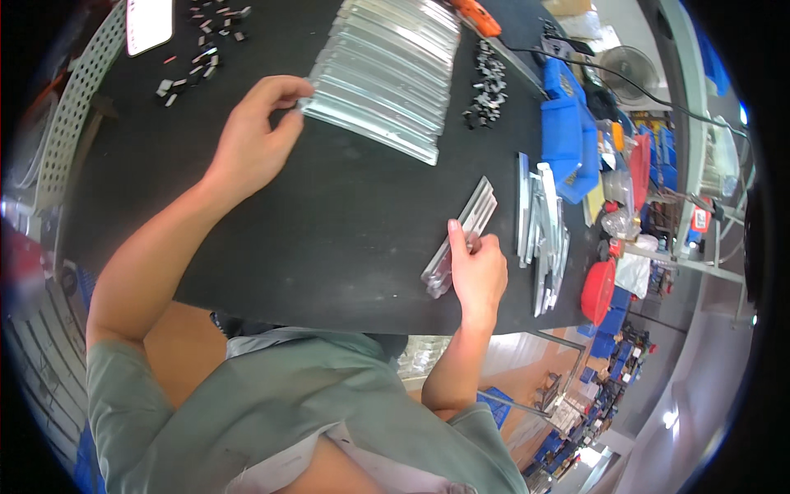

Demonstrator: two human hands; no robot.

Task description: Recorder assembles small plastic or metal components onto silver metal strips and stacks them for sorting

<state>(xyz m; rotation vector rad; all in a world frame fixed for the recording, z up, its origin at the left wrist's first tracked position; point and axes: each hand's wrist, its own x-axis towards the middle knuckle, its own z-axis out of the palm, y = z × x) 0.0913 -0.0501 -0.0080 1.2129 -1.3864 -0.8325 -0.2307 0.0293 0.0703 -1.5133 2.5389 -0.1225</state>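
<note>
My left hand [262, 136] reaches to the far middle of the black table, thumb and fingers closed at the left end of the nearest strip in a row of metal rails [383, 78]. These silvery rails lie side by side. Nearer me on the right, my right hand [480, 276] is wrapped round a short bundle of slotted metal slide rails [475, 214], held at a slant with its far end pointing away. How many pieces are in that grip I cannot tell. To the right of it lies a loose pile of narrow metal rails [541, 230].
Small black and silver parts lie in heaps [487, 86] right of the row and at the far left [206, 62]. An orange-handled tool [477, 16] rests at the back. Blue bins [568, 140] and a red bowl [598, 292] line the right edge; a white perforated basket [78, 107] stands left.
</note>
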